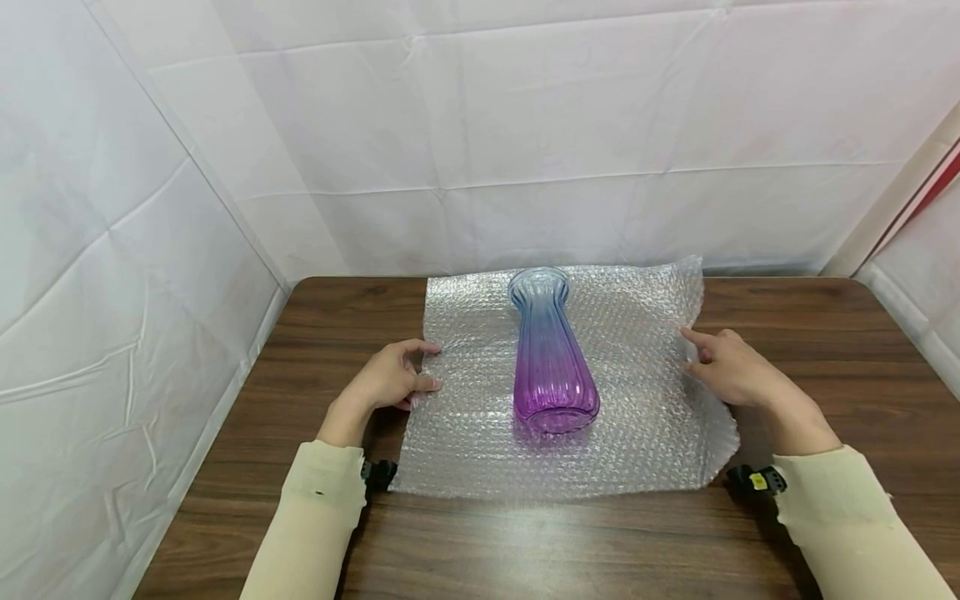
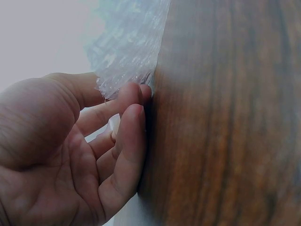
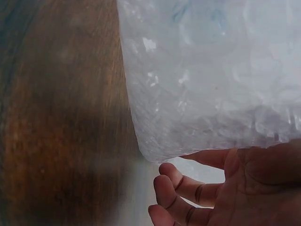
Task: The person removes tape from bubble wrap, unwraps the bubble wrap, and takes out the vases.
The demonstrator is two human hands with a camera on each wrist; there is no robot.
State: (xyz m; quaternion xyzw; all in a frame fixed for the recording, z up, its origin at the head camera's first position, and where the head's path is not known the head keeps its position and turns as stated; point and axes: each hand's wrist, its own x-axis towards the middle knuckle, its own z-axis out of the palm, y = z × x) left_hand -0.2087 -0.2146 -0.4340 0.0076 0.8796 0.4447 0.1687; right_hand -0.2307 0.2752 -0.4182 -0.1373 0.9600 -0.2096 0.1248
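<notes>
A ribbed glass vase, fading from pale blue at its flared mouth to purple at its base, lies on its side on a sheet of bubble wrap. Its mouth faces the far side of the table and its base the near side. My left hand pinches the wrap's left edge, with several fingers under it. On the opposite side, my right hand holds the right edge, index finger stretched over it. That edge stands raised and curled. In the right wrist view, the wrap hides part of the right hand.
The sheet lies on a dark wood-grain table and reaches its far edge. White cloth hangs behind the table and along its left side. Each wrist wears a small black camera.
</notes>
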